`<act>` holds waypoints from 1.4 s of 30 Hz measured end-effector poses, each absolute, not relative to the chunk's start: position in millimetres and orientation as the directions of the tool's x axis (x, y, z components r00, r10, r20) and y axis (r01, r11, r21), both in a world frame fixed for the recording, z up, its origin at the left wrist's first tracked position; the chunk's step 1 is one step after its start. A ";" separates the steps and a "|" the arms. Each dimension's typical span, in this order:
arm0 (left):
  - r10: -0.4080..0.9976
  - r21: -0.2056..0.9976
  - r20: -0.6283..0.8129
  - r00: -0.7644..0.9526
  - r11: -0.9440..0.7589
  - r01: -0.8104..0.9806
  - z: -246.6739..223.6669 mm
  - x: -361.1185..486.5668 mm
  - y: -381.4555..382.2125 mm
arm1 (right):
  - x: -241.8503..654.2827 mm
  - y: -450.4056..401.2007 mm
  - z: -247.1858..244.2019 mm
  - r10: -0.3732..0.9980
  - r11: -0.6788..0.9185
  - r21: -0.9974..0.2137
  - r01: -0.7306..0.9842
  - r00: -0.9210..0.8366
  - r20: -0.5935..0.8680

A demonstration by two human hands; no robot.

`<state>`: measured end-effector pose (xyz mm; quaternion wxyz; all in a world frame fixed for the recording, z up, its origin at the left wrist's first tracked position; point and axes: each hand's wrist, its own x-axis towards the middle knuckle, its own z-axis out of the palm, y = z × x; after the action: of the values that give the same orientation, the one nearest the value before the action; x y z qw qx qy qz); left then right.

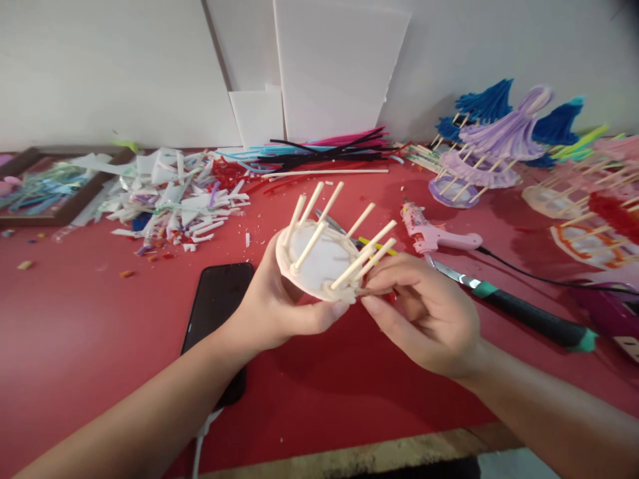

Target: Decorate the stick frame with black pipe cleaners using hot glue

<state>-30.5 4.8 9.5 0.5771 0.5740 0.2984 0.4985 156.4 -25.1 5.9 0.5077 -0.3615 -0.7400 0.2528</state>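
Note:
A round white base [319, 256] with a cream fuzzy edge and several upright wooden sticks [310, 246] is held above the table, tilted towards me. My left hand [279, 309] grips it from the left, thumb along the near rim and fingers underneath, out of sight. At the near right of the rim, my right hand [429, 313] is closed in a pinch on the end of the cream pipe cleaner [352, 297] that lines the edge. Part of that end is hidden by the fingertips.
A black phone [219, 299] lies left of my hands. On the right are a pink glue gun [439, 238], a utility knife [529, 313] and several finished carousel-like pieces [494, 143]. Scraps [170, 199] and bundled pipe cleaners [324, 152] lie along the back; a wooden tray [64, 216] stands far left.

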 end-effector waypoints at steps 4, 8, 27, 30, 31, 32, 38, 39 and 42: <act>0.939 0.972 0.208 0.275 -0.167 -0.166 9.5 -32.2 2.1 | 156.7 -26.4 -3.0 0.824 0.565 -0.797 0.215 -0.209 0.527; 0.939 0.975 0.178 0.294 -0.128 -0.181 14.4 -31.3 2.0 | 158.5 -26.2 -1.1 0.784 0.618 -0.748 0.243 -0.260 0.563; 0.860 0.949 0.289 0.421 -0.199 -0.245 4.7 -39.9 2.7 | 171.5 -22.4 8.4 0.670 0.740 -0.589 0.326 -0.269 0.692; 0.819 0.922 0.379 0.431 -0.292 -0.255 0.4 -41.0 6.1 | 177.1 -21.3 8.6 0.619 0.782 -0.527 0.332 -0.316 0.719; 0.806 0.914 0.402 0.434 -0.321 -0.249 -0.6 -41.1 7.1 | 179.5 -20.9 8.4 0.608 0.791 -0.512 0.335 -0.339 0.718; 0.791 0.902 0.430 0.436 -0.357 -0.243 -1.4 -41.2 7.9 | 181.9 -20.3 8.2 0.599 0.799 -0.499 0.336 -0.359 0.716; 0.759 0.870 0.482 0.437 -0.474 -0.137 -7.8 -40.9 6.9 | 192.7 -15.0 10.1 0.552 0.833 -0.433 0.345 -0.455 0.698; 0.765 0.875 0.470 0.441 -0.468 -0.120 -9.0 -40.9 6.1 | 193.0 -13.9 10.9 0.544 0.839 -0.430 0.334 -0.473 0.693; 0.760 0.883 0.450 0.470 -0.458 -0.104 -11.3 -40.9 4.3 | 193.3 -11.2 11.9 0.526 0.850 -0.441 0.290 -0.512 0.678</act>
<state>-40.9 4.3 -11.3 0.4679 0.7185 0.2281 0.4614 193.3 -11.2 11.9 0.4329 -0.2375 -0.8588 0.1368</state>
